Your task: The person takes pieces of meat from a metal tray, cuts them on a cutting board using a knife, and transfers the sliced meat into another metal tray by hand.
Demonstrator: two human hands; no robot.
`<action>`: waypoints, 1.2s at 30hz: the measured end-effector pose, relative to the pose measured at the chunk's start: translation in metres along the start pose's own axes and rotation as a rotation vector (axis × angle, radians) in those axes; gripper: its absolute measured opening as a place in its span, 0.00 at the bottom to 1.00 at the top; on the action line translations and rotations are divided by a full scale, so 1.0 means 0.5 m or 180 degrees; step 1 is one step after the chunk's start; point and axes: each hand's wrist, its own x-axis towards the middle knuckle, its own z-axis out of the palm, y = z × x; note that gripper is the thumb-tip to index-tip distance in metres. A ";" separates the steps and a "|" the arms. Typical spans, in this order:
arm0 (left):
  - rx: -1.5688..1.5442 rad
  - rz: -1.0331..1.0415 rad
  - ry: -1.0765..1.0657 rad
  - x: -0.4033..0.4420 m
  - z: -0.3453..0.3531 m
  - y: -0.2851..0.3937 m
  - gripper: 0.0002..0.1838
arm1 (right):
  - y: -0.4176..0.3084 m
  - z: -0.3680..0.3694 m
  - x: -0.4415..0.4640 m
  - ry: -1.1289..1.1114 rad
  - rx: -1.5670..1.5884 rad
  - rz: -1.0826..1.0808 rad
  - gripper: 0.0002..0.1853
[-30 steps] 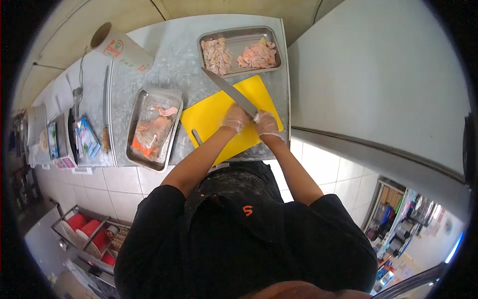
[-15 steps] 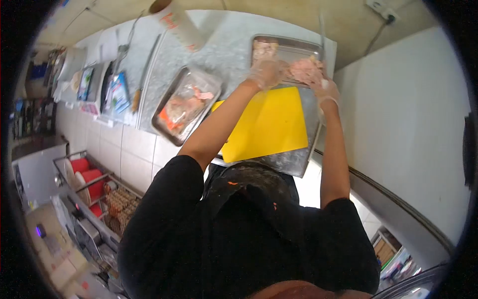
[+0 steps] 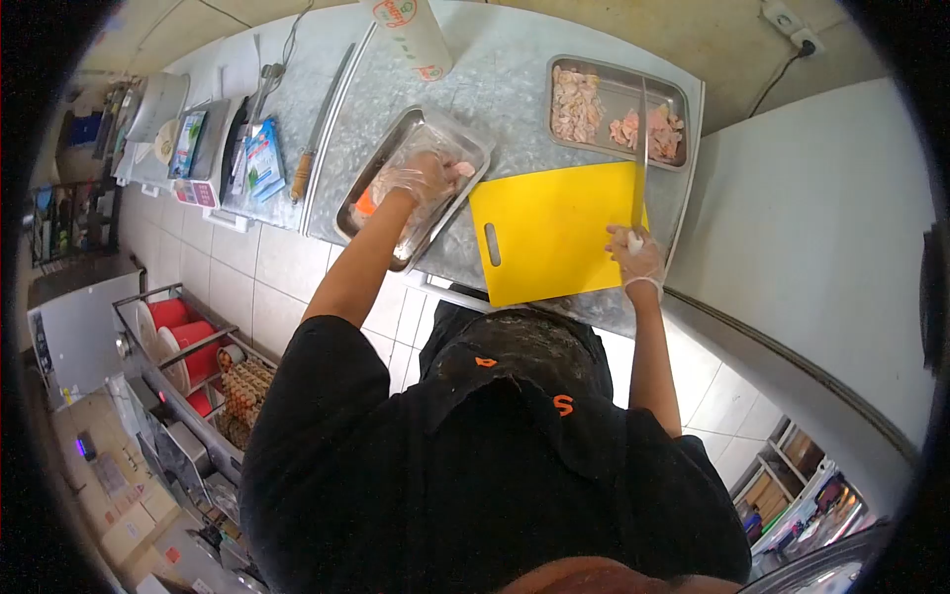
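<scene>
A: How much room does the cutting board (image 3: 554, 233) have?
B: Not much. Its right edge leaves a thin strip of counter, and its lower left corner reaches the counter's front edge; I can't tell whether it overhangs. The top edge runs just beside the right-hand steel tray (image 3: 620, 94).

A: And on the left?
B: A narrow gap separates the board from the left-hand steel tray (image 3: 433, 220), whose lower corner also sits by the front edge. The widest bare patch of counter (image 3: 505, 94) lies between the two trays.

A: Where are the hands?
B: The left hand (image 3: 424, 178), in a clear plastic glove, is down in the left-hand tray, fingers by pink raw meat (image 3: 464, 169). I can't tell whether they grip it. The right hand (image 3: 636, 255), gloved too, is wrapped round the handle of a chef's knife (image 3: 641, 163) at the board's right side. The blade points away from the body, crossing the right-hand tray in view.

A: Give me the counts.
B: Two trays, one yellow board, two heaps of cut meat (image 3: 576, 104) in the right-hand tray. Two knives: the one held, and a wooden-handled knife (image 3: 303, 175) lying at far left, beside one blue packet (image 3: 263, 158).
</scene>
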 end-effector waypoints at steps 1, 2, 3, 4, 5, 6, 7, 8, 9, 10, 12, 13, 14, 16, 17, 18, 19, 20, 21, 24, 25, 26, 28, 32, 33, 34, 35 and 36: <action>0.0655 0.0961 0.0284 0.002 0.020 -0.030 0.17 | -0.012 0.007 -0.010 -0.0075 -0.0231 -0.0151 0.14; 0.0637 0.1008 0.0297 0.011 0.041 -0.059 0.17 | -0.025 0.015 -0.018 -0.0149 -0.0459 -0.0303 0.14; -0.1426 0.0010 0.0074 0.020 0.040 -0.069 0.18 | -0.039 0.022 -0.023 -0.0093 -0.0463 -0.0303 0.14; -0.2440 -0.0446 -0.0177 0.025 0.042 -0.078 0.19 | -0.053 0.030 -0.030 -0.0243 -0.0163 -0.0256 0.15; -0.3426 -0.0995 -0.0285 0.025 0.025 -0.069 0.19 | -0.064 0.039 -0.042 -0.0392 0.0143 -0.0198 0.17; -0.2107 -0.0692 -0.0390 -0.006 -0.051 -0.003 0.23 | -0.077 0.049 -0.054 -0.0338 0.0150 -0.0169 0.17; -0.0794 -0.0373 -0.0448 -0.026 -0.095 0.033 0.26 | -0.093 0.059 -0.061 -0.0364 0.0240 -0.0236 0.15; -0.0792 -0.0333 -0.0452 -0.027 -0.075 0.020 0.26 | -0.104 0.067 -0.068 -0.0394 0.0328 -0.0321 0.14; -0.0630 -0.0128 -0.0202 -0.026 -0.034 -0.003 0.27 | -0.106 0.074 -0.073 -0.0360 0.0328 -0.0332 0.14; -0.0472 0.0073 0.0053 -0.023 -0.013 -0.016 0.29 | -0.104 0.081 -0.075 -0.0410 0.0366 -0.0328 0.12; -0.0195 -0.0079 -0.0231 -0.001 -0.005 0.003 0.24 | -0.109 0.089 -0.088 -0.0436 0.0405 -0.0317 0.11; 0.0086 -0.0263 -0.0525 0.006 -0.001 0.010 0.20 | -0.110 0.090 -0.099 -0.0389 0.0281 -0.0281 0.10; 0.0080 -0.0244 -0.0541 0.005 -0.005 0.012 0.20 | -0.109 0.089 -0.111 -0.0349 0.0152 -0.0240 0.10; 0.0414 0.0626 -0.0769 0.000 -0.020 0.008 0.18 | -0.088 0.085 -0.130 -0.0320 0.0303 -0.0202 0.08; 0.0410 0.0644 -0.0778 -0.003 -0.027 0.001 0.18 | -0.079 0.080 -0.137 -0.0296 0.0467 -0.0187 0.07; -0.0708 0.0180 -0.0642 -0.003 -0.038 -0.009 0.17 | -0.073 0.075 -0.143 -0.0268 0.0476 -0.0174 0.07; -0.1809 -0.0291 -0.0509 0.000 -0.044 -0.012 0.17 | -0.066 0.068 -0.152 -0.0177 0.0448 -0.0092 0.10; -0.1530 -0.0179 -0.0184 -0.021 -0.088 0.036 0.16 | -0.059 0.063 -0.161 -0.0081 0.0422 -0.0003 0.15; -0.1518 -0.0139 -0.0225 -0.017 -0.087 0.044 0.16 | -0.060 0.060 -0.169 -0.0034 0.0441 0.0024 0.15; -0.1925 0.0050 -0.0410 -0.005 -0.101 0.098 0.11 | -0.094 0.046 -0.180 0.0084 0.0353 0.0033 0.19; -0.2468 0.0450 -0.0580 -0.008 -0.110 0.144 0.13 | -0.116 0.039 -0.182 -0.0038 0.0210 -0.0063 0.20; -0.3012 0.0852 -0.0765 -0.012 -0.120 0.196 0.16 | -0.131 0.033 -0.182 -0.0157 0.0063 -0.0151 0.22; -0.3064 0.1102 -0.0869 -0.016 -0.114 0.292 0.15 | -0.141 0.023 -0.173 -0.0070 0.0173 -0.0319 0.23; -0.3194 0.1456 -0.1248 -0.025 -0.091 0.448 0.15 | -0.146 -0.031 -0.164 0.0234 0.0450 -0.0363 0.22; -0.3205 0.1463 -0.1274 -0.020 -0.067 0.469 0.15 | -0.140 -0.047 -0.159 0.0615 0.0322 -0.0262 0.21; -0.3405 0.1261 -0.1308 -0.011 -0.028 0.481 0.14 | -0.060 -0.057 -0.120 0.0791 0.0430 -0.0410 0.19; -0.3594 0.1050 -0.1340 -0.001 0.013 0.484 0.14 | -0.056 -0.073 -0.119 0.0797 0.0434 -0.0387 0.19; -0.3593 0.1032 -0.1367 0.007 0.060 0.479 0.14 | -0.061 -0.085 -0.121 0.0683 0.0233 -0.0230 0.19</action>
